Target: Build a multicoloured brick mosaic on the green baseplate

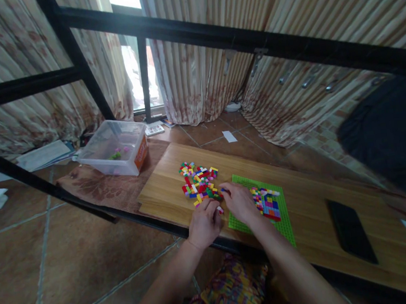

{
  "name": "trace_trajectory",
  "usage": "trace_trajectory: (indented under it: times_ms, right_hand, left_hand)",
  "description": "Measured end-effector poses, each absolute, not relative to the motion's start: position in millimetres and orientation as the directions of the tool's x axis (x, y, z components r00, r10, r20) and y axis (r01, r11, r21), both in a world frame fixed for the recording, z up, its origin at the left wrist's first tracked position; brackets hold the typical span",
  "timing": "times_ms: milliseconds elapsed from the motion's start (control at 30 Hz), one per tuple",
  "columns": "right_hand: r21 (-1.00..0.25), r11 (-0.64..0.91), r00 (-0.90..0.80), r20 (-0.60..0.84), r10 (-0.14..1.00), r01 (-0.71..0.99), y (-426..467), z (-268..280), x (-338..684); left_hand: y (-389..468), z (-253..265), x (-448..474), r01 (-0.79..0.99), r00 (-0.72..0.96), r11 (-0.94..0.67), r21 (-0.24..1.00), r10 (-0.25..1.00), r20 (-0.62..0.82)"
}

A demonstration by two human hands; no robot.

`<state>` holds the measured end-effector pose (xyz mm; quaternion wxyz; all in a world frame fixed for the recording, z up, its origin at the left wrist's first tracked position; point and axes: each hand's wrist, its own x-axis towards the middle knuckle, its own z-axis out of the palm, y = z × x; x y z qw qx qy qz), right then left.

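Observation:
A loose pile of small coloured building bricks [201, 181] lies on the wooden board. At the near edge of the pile is my left hand [205, 223], its fingers curled, with a white and red brick [220, 210] at its fingertips. My right hand [240, 201] reaches over the left side of the green baseplate [287, 228], thumb and finger pinched on a small blue brick [223, 189]. On the baseplate, partly hidden by my right hand, stand rows of joined bricks [270, 207] in several colours.
A clear plastic box [115, 149] with a few green and pink pieces stands on a brown cloth at the left. A black phone-like slab [351, 230] lies on the wooden board [310, 208] at right. Black metal bars [189, 25] cross in front of the curtains.

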<state>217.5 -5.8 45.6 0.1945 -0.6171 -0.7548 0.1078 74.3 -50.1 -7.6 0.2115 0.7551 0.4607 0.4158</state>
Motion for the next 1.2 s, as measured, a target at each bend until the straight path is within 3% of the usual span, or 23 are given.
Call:
trace_trajectory:
  times_ms: [167, 333, 667, 900, 1067, 1200]
  right_hand:
    - [-0.543, 0.138, -0.015, 0.224, 0.974, 0.828, -8, 54, 224]
    - [-0.740, 0.107, 0.099, 0.228, 0.969, 0.664, -15, 59, 238]
    - [-0.801, 0.048, 0.156, 0.175, 0.972, 0.597, -47, 55, 238]
    - [-0.897, -0.033, 0.200, 0.062, 0.978, 0.440, -83, 52, 234]
    - [-0.937, -0.048, 0.239, 0.038, 0.970, 0.345, -100, 62, 232]
    - [-0.975, -0.042, 0.295, 0.025, 0.955, 0.219, -104, 68, 238]
  left_hand:
    - [-50, -11, 76, 0.538, 0.188, -0.469, 0.700, 0.877, 0.443]
    - [-51, -13, 78, 0.577, 0.129, -0.461, 0.674, 0.867, 0.482]
    - [-49, -9, 76, 0.551, 0.084, -0.470, 0.689, 0.853, 0.515]
    - [-51, 4, 76, 0.550, 0.034, -0.417, 0.724, 0.877, 0.479]
    - [-33, 30, 90, 0.678, 0.154, -0.407, 0.613, 0.893, 0.422]
    - [-4, 42, 100, 0.809, 0.294, -0.385, 0.445, 0.920, 0.261]
